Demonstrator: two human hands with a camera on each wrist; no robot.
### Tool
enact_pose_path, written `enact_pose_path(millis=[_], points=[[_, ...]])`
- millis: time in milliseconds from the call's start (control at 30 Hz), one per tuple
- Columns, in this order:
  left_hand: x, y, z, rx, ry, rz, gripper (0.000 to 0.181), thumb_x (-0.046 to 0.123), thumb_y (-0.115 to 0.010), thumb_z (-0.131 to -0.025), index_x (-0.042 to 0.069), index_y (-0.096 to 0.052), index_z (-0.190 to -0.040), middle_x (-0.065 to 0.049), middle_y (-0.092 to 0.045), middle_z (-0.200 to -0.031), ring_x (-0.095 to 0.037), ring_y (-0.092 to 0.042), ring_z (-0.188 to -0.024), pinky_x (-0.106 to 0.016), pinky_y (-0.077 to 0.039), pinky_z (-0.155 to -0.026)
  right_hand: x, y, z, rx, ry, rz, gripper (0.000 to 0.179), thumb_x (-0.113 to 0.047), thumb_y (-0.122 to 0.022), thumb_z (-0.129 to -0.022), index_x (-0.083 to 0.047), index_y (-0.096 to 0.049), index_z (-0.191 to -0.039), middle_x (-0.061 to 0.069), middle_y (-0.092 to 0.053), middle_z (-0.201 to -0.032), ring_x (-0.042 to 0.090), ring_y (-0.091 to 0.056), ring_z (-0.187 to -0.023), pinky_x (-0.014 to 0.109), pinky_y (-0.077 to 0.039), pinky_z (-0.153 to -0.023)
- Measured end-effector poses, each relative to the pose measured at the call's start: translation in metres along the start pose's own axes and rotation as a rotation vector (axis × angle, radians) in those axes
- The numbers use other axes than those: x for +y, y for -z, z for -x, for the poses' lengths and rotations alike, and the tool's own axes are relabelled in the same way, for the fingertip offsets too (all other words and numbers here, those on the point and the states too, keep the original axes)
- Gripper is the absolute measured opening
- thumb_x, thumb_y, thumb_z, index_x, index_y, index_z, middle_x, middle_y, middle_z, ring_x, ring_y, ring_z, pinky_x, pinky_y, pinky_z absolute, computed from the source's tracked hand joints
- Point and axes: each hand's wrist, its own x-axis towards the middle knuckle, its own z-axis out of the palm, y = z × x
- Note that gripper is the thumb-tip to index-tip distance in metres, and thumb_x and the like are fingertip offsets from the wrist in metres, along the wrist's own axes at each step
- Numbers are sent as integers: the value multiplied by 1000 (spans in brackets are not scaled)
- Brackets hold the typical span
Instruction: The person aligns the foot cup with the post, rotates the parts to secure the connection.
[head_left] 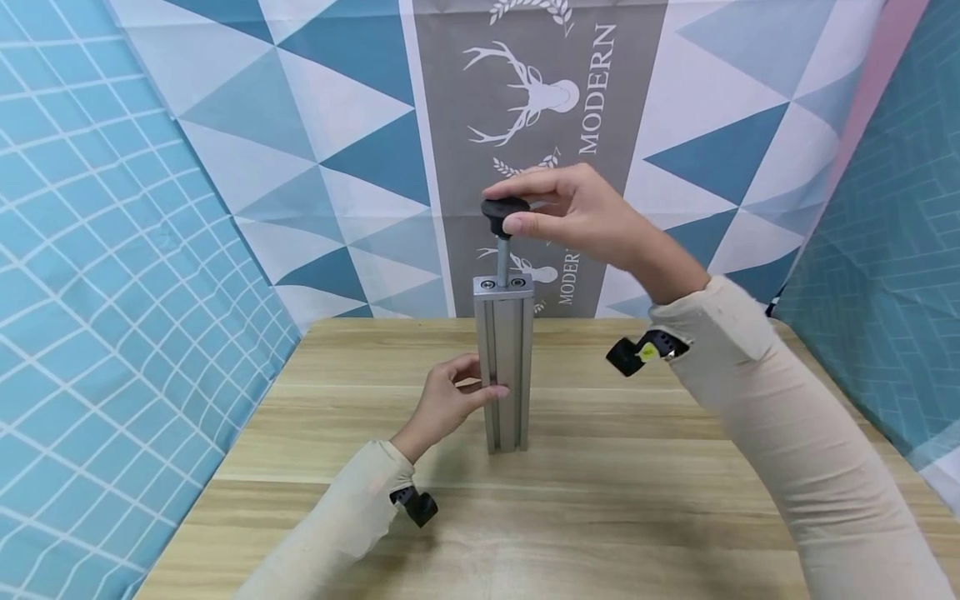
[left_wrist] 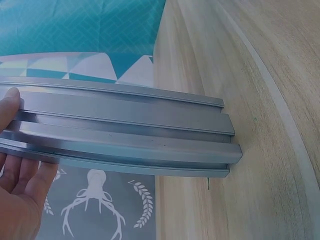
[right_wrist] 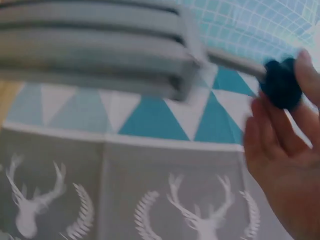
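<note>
A silver aluminium profile (head_left: 507,371) stands upright on the wooden table, with slots along its sides and an end plate (head_left: 504,287) with two screws on top. From that plate rises a metal rod (head_left: 503,260) carrying a black knob (head_left: 501,208). My left hand (head_left: 450,400) grips the profile about halfway up, thumb on the near face. In the left wrist view the profile (left_wrist: 125,122) runs down to the tabletop. My right hand (head_left: 581,215) pinches the black knob between thumb and fingers. The right wrist view shows the knob (right_wrist: 281,85) in the fingers, somewhat blurred.
The wooden table (head_left: 375,350) extends around the profile. Behind it hangs a patterned cloth (head_left: 360,150) with triangles and deer heads. A blue gridded cloth (head_left: 97,250) lines the left side, and another blue cloth (head_left: 892,250) the right. Black wrist straps hold small devices on both sleeves.
</note>
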Motion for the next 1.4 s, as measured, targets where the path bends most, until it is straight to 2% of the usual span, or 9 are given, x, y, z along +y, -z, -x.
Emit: enact_pose_path(millis=[167,400,533,700,867,967,1100,1267,1400], points=[[-1,0,-1,-10,-3,0,35,12,-81,-76,4,-69,-108,-10,-68,-95,-19,-64,-90,-28,-52,-83,9,-22,2,253,-15,-124,32,-6,-72,-85,-1,-68,-116,11,-62,-115,17,-67,-95,25,-51,-84],[-1,0,0,-16,-13,-17,35,12,-81,-76,6,-69,-108,-8,-68,-95,-19,-64,-90,-28,-53,-82,4,-44,3,474,6,-12,28,-9,-78,-80,1,-65,-103,7,-61,-102,19,-63,-85,25,-50,-82],[0,0,0,-16,-13,-14,33,12,-81,-77,6,-69,-107,-8,-68,-95,-19,-64,-90,-28,-53,-82,-1,-44,4,422,-16,18,37,-9,-76,-82,1,-58,-112,9,-58,-112,19,-61,-99,29,-48,-90],[-1,0,1,-11,-8,-5,33,11,-81,-76,5,-69,-107,-10,-67,-94,-19,-64,-90,-28,-53,-83,2,-28,5,131,-3,-96,50,-13,-54,-98,-7,-38,-145,8,-45,-143,18,-44,-131,38,-35,-107],[-2,0,1,-7,-3,-14,37,12,-81,-76,4,-68,-110,-11,-67,-97,-20,-63,-91,-29,-52,-84,8,-13,2,-79,14,-218,48,-12,-46,-101,-2,-37,-146,15,-47,-143,22,-46,-130,33,-39,-103],[-3,0,1,-8,6,-16,38,10,-80,-77,2,-67,-112,-12,-67,-99,-19,-63,-92,-30,-52,-85,7,-12,2,-27,-24,-208,44,-11,-55,-97,-2,-49,-139,14,-53,-136,21,-56,-120,28,-44,-97],[-1,1,0,-9,21,-10,39,6,-79,-77,0,-67,-113,-13,-67,-99,-17,-62,-91,-31,-52,-86,4,-21,3,138,-99,-222,39,-11,-69,-88,-4,-59,-126,12,-59,-124,21,-62,-106,27,-49,-90],[14,0,4,-19,17,-15,35,2,-77,-78,-2,-66,-111,-14,-67,-97,-15,-62,-89,-30,-52,-85,1,-36,2,271,-108,-164,39,-9,-75,-83,-5,-50,-112,11,-58,-110,21,-60,-98,25,-49,-83],[28,-1,9,-25,-7,-3,34,1,-76,-79,-3,-66,-111,-13,-67,-96,-15,-63,-89,-31,-52,-85,-1,-41,1,291,-73,-37,45,-8,-77,-81,-1,-46,-112,11,-54,-106,21,-57,-92,26,-47,-82]])
